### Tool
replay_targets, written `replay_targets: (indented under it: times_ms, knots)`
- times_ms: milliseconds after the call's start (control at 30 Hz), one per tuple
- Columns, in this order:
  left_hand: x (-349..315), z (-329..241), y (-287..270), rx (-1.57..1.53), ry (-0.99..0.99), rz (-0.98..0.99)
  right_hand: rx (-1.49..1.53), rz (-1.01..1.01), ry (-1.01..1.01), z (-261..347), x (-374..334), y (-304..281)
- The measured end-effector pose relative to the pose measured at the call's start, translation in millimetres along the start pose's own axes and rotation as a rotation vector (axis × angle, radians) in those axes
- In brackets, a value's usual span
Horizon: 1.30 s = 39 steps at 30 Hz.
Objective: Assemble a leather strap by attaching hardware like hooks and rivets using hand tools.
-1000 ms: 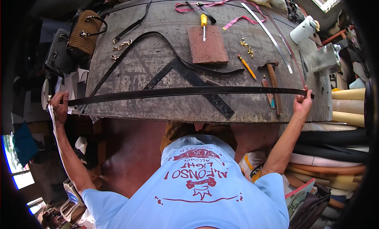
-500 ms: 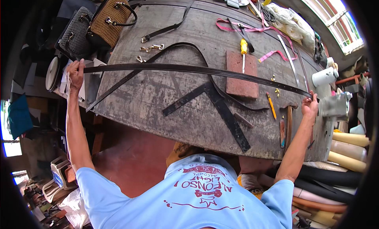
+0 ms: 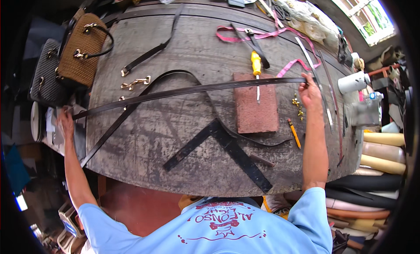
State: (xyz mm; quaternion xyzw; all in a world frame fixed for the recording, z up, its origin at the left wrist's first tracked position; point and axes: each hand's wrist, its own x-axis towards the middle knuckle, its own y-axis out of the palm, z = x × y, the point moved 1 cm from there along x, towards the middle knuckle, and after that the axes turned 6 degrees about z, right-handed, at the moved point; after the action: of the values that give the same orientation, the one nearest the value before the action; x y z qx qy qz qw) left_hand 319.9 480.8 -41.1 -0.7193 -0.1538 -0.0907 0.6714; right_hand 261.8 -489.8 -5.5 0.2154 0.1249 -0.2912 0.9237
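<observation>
A long dark leather strap stretches between my hands above the worktable, rising toward its right end. My left hand, slightly blurred, is closed on its left end past the table's left edge. At the other end my right hand pinches the strap, close to a pink measuring tape. Beneath it lie a second long strap in a curve and a reddish brick. A yellow-handled screwdriver-like tool rests on the brick, its shaft crossed by the held strap. Brass snap hooks sit nearby.
A black L-shaped square lies near the front edge, with a pencil to its right. Small brass pieces are beside the brick. Woven handbags stand at left, a buckled strap farther back, material rolls at right.
My right hand has moved up and inward, away from the table's right edge. My left hand is lower, so the held strap now slopes up to the right. The view has shifted too.
</observation>
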Motion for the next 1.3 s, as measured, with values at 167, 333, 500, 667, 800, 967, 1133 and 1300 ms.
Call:
replay_targets:
  times_ms: [167,333,500,667,800,967,1133,1300]
  knots:
    - [0.3,-31.4,-0.4,0.263,0.017,0.026,-0.111,-0.148,0.007,0.7,7.5,1.1]
    - [21.6,-32.8,-33.3,0.410,0.098,-0.017,-0.073,-0.159,-0.038,24.1,25.7,-9.6]
    - [38.9,1.8,-79.3,0.427,0.148,0.077,-0.146,-0.163,0.016,4.0,32.9,-8.4]
    - [9.3,26.5,-44.5,0.453,0.156,0.189,-0.272,-0.179,-0.024,-8.9,15.9,2.2]
    - [-3.1,-0.6,-10.2,0.549,0.118,0.222,-0.319,-0.191,-0.052,-8.4,11.9,-2.7]
    - [-10.1,-15.4,-18.3,0.502,-0.037,0.205,-0.247,-0.172,-0.051,-8.9,13.3,-5.6]
    - [-15.7,-19.7,-26.1,0.400,-0.127,0.133,-0.242,-0.184,-0.049,-6.5,10.1,-17.5]
    - [-24.5,-57.4,-38.2,0.266,-0.078,-0.061,-0.345,-0.211,-0.078,10.6,-14.0,-19.4]
